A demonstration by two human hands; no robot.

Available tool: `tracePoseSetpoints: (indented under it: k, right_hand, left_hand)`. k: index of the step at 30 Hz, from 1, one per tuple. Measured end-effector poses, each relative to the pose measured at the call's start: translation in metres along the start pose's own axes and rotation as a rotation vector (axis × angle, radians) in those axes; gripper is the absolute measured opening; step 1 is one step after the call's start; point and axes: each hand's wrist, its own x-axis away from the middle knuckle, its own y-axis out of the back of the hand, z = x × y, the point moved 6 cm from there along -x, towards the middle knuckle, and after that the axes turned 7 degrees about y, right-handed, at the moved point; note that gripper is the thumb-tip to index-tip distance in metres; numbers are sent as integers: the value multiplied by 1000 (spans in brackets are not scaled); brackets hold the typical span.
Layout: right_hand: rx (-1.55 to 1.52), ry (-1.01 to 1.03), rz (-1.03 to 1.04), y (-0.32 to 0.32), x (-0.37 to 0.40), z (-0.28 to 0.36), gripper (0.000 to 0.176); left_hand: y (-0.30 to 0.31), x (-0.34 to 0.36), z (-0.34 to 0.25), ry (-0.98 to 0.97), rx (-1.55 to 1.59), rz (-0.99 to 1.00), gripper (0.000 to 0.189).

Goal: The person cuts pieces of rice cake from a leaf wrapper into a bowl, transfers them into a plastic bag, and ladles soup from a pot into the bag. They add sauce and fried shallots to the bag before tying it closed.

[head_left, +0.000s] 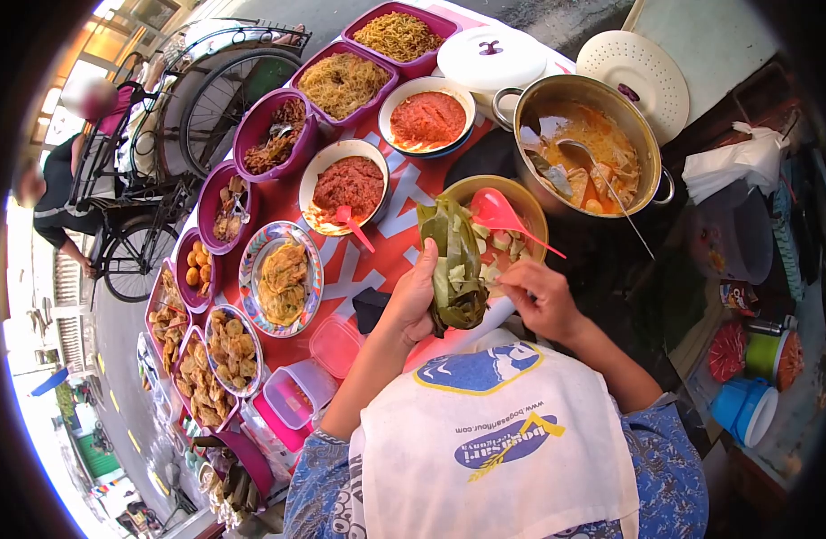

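A green banana-leaf packet [452, 256] stands upright in my left hand [415, 292], whose fingers wrap round its side. Pale lumps show along the leaf's right side. My right hand [543, 296] is just right of the packet, its thumb and fingers pinched together; what lies between them, if anything, is too small to make out. Behind both hands sits a yellowish bowl [537, 202] with pale chunks [503, 241] in it. A pink ladle [501, 212] rests in that bowl, its handle reaching over the right rim.
A big pot of orange soup [642, 193] with a metal ladle stands at the back right. Two bowls of red sauce [428, 119], purple tubs of noodles [341, 85] and plates of fried food [283, 286] fill the table. Two people are near a cycle rickshaw [130, 260] at left.
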Motion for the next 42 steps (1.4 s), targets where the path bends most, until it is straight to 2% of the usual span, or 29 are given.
tracePoseSetpoints:
  k: [2,4,5,9,14,16,19,24,27,30,35,37,38,40,42]
  right_hand:
    - [-18,26,-19,11,-8,-5,12]
    - [87,253,132,13,-14,-2,12]
    - [124,304,174,11,-14,-1,12]
    - [141,332,198,3,-11,-2,12]
    - [217,128,55,-7,8,-5,16]
    - [237,117,26,-12,16,-5,16]
    - [234,-2,-43,-17,26,-11,13]
    - [189,-177,-263,-3,28,-17,8]
    - [147,-298,-226,1,26,-28,6]
    - [195,-228,-118,-10,18,-33,5]
    - [216,-317,-163,-1,10,-43,6]
    - [3,-573,-122,-8,20,-61,12]
    - [6,-571,-120,-11,17,-60,12]
    - [-285,-531,-235,-25,6,-53,17]
    - [-208,-550,-222,-32,-3,-53,20]
  left_hand:
    - [0,1,-1,-9,-39,-19,53]
    - [-4,0,1,44,-66,56,53]
    - [-4,-1,0,45,-67,60,53]
    - [-3,-1,5,92,-61,98,53]
    - [3,-4,10,55,-12,27,53]
    - [4,-7,11,33,-16,13,53]
    - [2,-8,13,31,-24,-8,52]
    - [-3,-6,17,62,-32,-9,53]
    - [-1,-4,18,84,-54,-14,53]
    - [1,-5,23,105,-76,-32,52]
    - [-3,4,19,102,-93,23,50]
    - [-3,7,17,100,-171,17,47]
    - [-3,7,18,98,-169,19,47]
    - [-2,4,17,-21,-370,-83,45]
    - [-1,-3,22,-54,-403,-55,44]
